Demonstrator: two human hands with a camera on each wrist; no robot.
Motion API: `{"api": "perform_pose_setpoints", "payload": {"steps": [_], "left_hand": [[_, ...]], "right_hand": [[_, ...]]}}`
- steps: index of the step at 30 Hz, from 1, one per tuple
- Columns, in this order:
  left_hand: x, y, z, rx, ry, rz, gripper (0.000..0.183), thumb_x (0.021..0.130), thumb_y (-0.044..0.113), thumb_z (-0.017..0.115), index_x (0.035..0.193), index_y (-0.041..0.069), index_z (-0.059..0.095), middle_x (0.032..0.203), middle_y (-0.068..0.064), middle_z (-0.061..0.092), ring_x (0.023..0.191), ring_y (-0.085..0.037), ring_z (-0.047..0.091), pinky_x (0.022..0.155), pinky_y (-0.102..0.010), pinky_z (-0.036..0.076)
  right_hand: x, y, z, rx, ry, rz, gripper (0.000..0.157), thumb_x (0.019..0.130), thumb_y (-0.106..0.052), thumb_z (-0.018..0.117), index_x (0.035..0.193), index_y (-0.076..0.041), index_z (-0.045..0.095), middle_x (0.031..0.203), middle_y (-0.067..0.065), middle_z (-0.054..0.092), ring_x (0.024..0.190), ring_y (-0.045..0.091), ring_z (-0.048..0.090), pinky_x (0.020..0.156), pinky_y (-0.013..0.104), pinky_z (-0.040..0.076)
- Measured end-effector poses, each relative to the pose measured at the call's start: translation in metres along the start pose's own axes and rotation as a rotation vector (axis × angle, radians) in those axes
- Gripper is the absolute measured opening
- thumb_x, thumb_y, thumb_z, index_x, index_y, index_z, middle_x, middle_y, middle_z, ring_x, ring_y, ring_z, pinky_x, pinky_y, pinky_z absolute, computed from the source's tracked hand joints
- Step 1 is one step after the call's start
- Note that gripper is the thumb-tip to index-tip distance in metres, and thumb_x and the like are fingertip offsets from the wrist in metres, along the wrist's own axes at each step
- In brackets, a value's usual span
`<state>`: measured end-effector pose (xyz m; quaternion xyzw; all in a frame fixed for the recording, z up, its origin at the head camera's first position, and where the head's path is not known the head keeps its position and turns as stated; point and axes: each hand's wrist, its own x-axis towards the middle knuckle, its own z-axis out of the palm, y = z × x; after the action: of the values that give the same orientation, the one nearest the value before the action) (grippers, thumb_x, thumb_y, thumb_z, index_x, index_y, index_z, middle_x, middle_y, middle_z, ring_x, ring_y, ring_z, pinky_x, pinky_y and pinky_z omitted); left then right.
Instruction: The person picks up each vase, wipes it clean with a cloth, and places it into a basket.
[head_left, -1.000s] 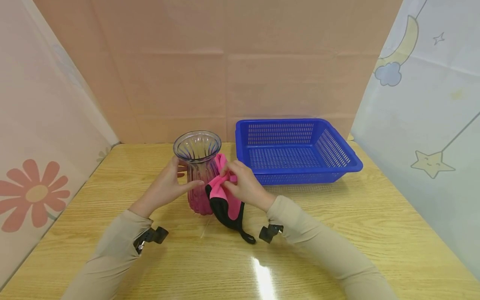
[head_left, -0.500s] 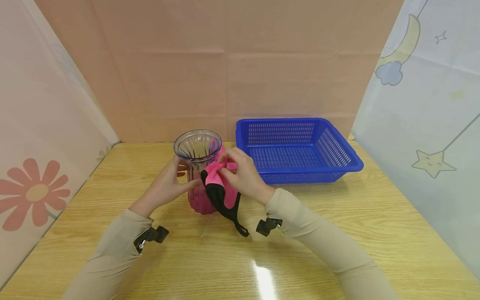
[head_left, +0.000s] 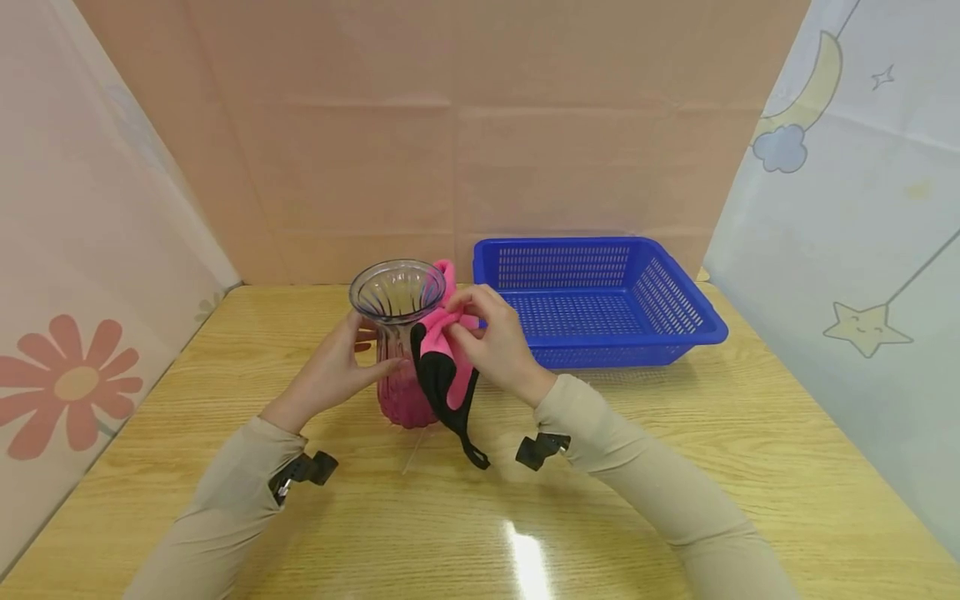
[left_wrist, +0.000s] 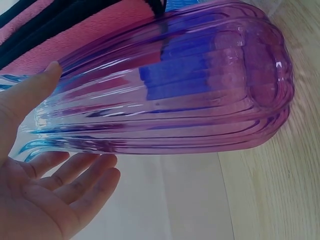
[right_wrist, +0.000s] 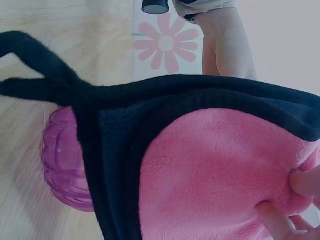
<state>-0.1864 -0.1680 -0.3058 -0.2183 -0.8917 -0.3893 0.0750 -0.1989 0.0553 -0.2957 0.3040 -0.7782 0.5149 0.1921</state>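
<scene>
A ribbed glass vase (head_left: 399,367), clear bluish at the rim and pink toward its base, stands upright on the wooden table. My left hand (head_left: 333,367) holds its left side, thumb in front and fingers behind; in the left wrist view the thumb (left_wrist: 50,75) touches the glass. Between the fingertips of my right hand (head_left: 498,333) is a pinched pink cloth (head_left: 457,379) with black edging and a hanging loop. The cloth lies against the vase's right side just below the rim. In the right wrist view the cloth (right_wrist: 210,170) covers most of the vase.
A blue plastic basket (head_left: 600,342) with slotted walls stands behind and to the right of the vase. A thin pale strip (head_left: 412,454) lies on the table (head_left: 420,533) in front of the vase. Patterned sheets hang at both sides.
My right hand has moved up along the vase with the cloth, from its middle to just under the rim. My left hand has stayed in place on the vase.
</scene>
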Motion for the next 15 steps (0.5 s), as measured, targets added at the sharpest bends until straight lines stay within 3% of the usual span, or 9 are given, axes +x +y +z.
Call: {"api": "perform_pose_setpoints", "payload": {"steps": [8,15], "left_hand": [[0.0,0.0,-0.001,0.015,-0.003,0.014,0.078,0.079,0.013,0.075,0.141,0.007,0.028,0.125,-0.021,0.054,0.113,-0.037,0.056,0.096,-0.054,0.049],[0.0,-0.005,-0.004,-0.022,-0.055,0.01,0.077,0.081,0.016,0.072,0.143,0.008,0.027,0.131,-0.021,0.051,0.117,-0.039,0.054,0.098,-0.055,0.047]], "right_hand": [[0.005,-0.002,-0.01,0.068,0.014,-0.004,0.016,0.081,0.009,0.06,0.096,0.003,0.056,0.103,0.017,0.056,0.097,0.029,0.066,0.069,0.028,0.06],[0.007,-0.005,-0.015,0.105,0.019,0.005,0.016,0.082,0.011,0.058,0.097,0.005,0.054,0.102,0.018,0.054,0.1,0.031,0.065,0.071,0.029,0.06]]}}
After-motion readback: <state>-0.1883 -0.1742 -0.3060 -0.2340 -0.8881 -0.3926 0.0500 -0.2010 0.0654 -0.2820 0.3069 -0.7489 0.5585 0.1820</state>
